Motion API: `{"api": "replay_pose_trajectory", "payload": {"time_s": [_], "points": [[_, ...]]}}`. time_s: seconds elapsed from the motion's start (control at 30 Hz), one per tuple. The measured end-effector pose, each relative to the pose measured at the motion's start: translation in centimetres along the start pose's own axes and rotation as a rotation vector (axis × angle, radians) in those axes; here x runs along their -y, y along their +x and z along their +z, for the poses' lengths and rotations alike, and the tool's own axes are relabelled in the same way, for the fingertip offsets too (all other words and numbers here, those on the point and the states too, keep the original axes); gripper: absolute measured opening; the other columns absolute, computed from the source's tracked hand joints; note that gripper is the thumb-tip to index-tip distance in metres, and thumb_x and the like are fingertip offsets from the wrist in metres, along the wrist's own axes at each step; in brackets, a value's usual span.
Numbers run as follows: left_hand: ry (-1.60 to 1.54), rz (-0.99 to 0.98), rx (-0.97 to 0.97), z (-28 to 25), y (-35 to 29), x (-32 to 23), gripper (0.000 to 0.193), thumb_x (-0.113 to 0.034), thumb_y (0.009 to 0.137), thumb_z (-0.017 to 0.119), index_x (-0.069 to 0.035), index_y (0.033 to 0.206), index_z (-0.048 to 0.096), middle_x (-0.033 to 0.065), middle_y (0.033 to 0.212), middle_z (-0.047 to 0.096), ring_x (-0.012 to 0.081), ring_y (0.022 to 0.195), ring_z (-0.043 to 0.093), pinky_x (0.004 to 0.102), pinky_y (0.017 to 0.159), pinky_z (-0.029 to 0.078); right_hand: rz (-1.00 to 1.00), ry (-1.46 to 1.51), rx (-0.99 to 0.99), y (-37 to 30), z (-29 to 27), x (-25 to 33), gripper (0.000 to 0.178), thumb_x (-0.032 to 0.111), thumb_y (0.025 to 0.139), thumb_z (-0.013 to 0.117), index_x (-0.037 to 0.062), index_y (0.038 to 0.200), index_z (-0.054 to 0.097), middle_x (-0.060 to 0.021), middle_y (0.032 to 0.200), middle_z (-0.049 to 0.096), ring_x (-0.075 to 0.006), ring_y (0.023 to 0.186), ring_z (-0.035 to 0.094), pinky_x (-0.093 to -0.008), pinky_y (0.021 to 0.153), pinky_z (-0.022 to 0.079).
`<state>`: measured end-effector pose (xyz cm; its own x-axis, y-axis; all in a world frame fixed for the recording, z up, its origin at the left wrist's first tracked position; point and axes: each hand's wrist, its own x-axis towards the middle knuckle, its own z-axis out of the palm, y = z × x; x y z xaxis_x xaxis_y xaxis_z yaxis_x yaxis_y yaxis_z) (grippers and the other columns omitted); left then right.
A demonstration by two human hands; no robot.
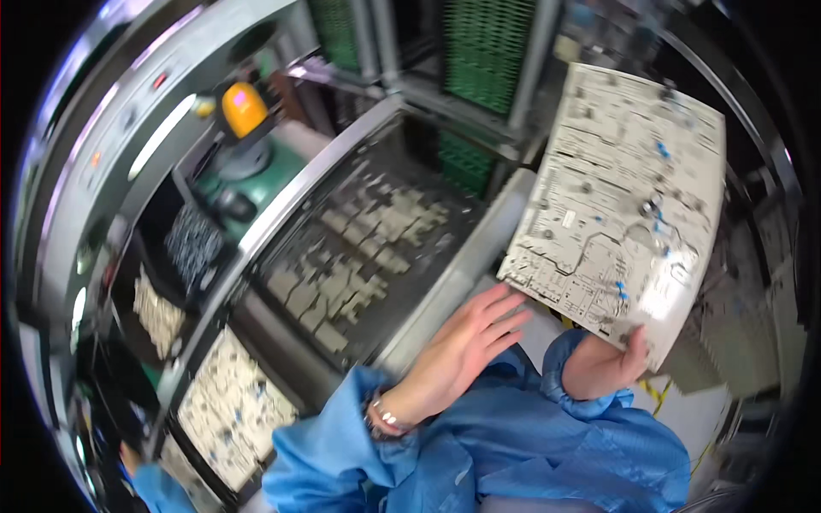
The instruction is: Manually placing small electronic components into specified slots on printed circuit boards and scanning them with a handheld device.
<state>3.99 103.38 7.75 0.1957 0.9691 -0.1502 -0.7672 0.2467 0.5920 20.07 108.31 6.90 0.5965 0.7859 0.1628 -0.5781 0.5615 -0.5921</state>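
Note:
A large cream plastic panel (560, 184), covered with fine ribs, slots, dark lines and small blue pieces, is held up tilted on my right side. My right hand (611, 359) grips its lower edge, the thumb over the face and the other fingers mostly hidden behind. My left hand (466, 346), with a bracelet at the wrist, is just below the panel's lower left corner. Its fingers are stretched out and it holds nothing; whether the fingertips touch the corner I cannot tell. Both forearms are in blue sleeves.
A dark tray (389, 286) with several cream pieces lies left of centre. A similar panel (231, 410) lies lower left, near another person's hand (130, 459). Beyond are a black bin of small grey parts (190, 244), an orange-yellow object (244, 109) and green grid racks (487, 51).

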Motion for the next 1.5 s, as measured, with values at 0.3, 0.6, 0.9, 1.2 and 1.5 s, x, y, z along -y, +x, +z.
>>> {"api": "replay_pose_trajectory", "payload": {"time_s": [0.3,0.6,0.9,1.2,1.5], "points": [[-0.232,0.162,-0.232,-1.6,-0.5,-1.4,0.04,-0.012,0.091,0.055,-0.002,0.126,0.04,0.0087,0.119,0.055,0.0185,0.11,0.053,0.0365,0.092,0.044,-0.106,-0.19,0.611,-5.8,-2.7,-2.8,0.066,0.018,0.084,0.056,-0.0011,0.139,0.026,-0.0179,0.142,0.03,-0.0288,0.129,0.032,-0.0446,0.11,0.021],[-0.062,0.413,-0.557,-10.3,-9.5,-8.5,0.027,-0.008,0.091,0.053,-0.007,0.117,0.044,0.0081,0.108,0.059,0.0192,0.098,0.061,0.033,0.082,0.053,0.797,0.138,0.851,0.5,5.2,-12.5,0.06,0.049,0.095,0.029,0.0057,0.136,0.032,-0.0135,0.139,0.038,-0.0265,0.123,0.043,-0.0413,0.103,0.036],[0.054,0.502,-0.709,-12.5,-13.2,-10.3,0.041,-0.011,0.092,0.054,-0.008,0.129,0.038,0.0099,0.114,0.056,0.0182,0.103,0.057,0.0324,0.083,0.051,1.075,-0.313,1.225,5.6,9.1,-18.4,0.053,0.002,0.086,0.054,-0.007,0.135,0.034,-0.0177,0.128,0.05,-0.0231,0.114,0.053,-0.0319,0.099,0.041],[0.52,0.55,-0.949,-13.5,-15.8,-9.2,0.066,-0.005,0.091,0.043,-0.011,0.145,0.004,0.0195,0.141,0.028,0.0275,0.117,0.049,0.036,0.097,0.041,0.848,-0.41,1.221,3.5,8.5,-21.1,0.049,0.0,0.088,0.05,-0.0057,0.135,0.035,-0.0167,0.129,0.049,-0.0212,0.116,0.051,-0.031,0.1,0.039],[0.712,0.534,-0.951,-13.6,-15.7,-8.5,0.048,-0.001,0.089,0.044,-0.005,0.136,0.031,0.0144,0.129,0.045,0.0221,0.112,0.051,0.0316,0.094,0.041,0.62,-0.623,1.329,3.1,7.4,-20.7,0.048,0.002,0.087,0.053,-0.0042,0.133,0.038,-0.0147,0.128,0.05,-0.0212,0.115,0.05,-0.0303,0.1,0.035]]}}
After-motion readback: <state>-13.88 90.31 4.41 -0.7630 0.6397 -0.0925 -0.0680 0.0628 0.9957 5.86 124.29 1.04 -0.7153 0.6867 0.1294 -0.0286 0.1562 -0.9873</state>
